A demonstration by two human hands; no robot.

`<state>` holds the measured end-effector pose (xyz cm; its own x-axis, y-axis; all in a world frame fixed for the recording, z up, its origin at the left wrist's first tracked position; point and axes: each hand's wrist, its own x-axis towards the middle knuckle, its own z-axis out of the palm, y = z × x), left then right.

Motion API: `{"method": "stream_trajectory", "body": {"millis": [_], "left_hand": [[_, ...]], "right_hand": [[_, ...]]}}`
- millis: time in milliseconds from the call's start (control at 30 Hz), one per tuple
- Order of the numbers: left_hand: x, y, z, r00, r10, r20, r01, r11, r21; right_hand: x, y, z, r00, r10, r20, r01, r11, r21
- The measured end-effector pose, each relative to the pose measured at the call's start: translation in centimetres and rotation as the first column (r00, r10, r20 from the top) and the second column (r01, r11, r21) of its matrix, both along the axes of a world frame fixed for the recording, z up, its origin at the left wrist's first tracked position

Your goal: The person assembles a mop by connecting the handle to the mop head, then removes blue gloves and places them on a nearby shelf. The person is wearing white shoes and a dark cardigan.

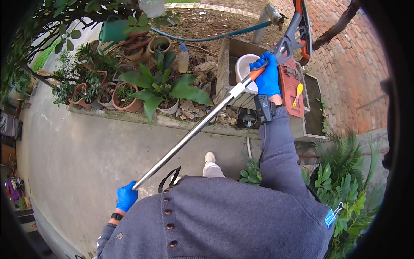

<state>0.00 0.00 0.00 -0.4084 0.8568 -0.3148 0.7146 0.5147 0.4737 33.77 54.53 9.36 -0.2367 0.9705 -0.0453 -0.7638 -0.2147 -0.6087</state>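
A long-handled tool with a silver metal pole (185,140) slants across in front of me, from lower left to upper right. My left hand (127,196), in a blue glove, is closed round the pole's low end. Higher up, my right hand (269,78), also blue-gloved, grips it beside an orange collar. Beyond that hand the tool widens into a grey frame and a long orange-and-dark head (305,34); I cannot tell its exact kind. Behind the pole and right hand, a pale basin (244,64) sits in a concrete sink (224,71).
A yellow-handled brush (298,94) lies on a reddish washboard slab (290,88) right of the sink. Potted plants (125,97) line the bed's raised edge. A green watering can (114,29), a spray bottle (183,60) and a blue-green hose (211,38) are farther back. Leafy plants (340,190) grow at lower right.
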Motion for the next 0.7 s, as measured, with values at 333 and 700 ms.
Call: {"method": "stream_trajectory", "body": {"millis": [333,700], "left_hand": [[-2.1,1.7,1.6,0.995,-0.022,-0.095,0.016,0.998,-0.068],[-1.5,-1.3,-2.3,0.950,-0.027,0.312,0.024,1.000,0.011]], "right_hand": [[-2.6,-0.5,3.2,0.989,-0.122,0.077,0.116,0.990,0.080],[-1.5,0.3,3.4,0.995,0.095,0.028,-0.097,0.991,0.090]]}}
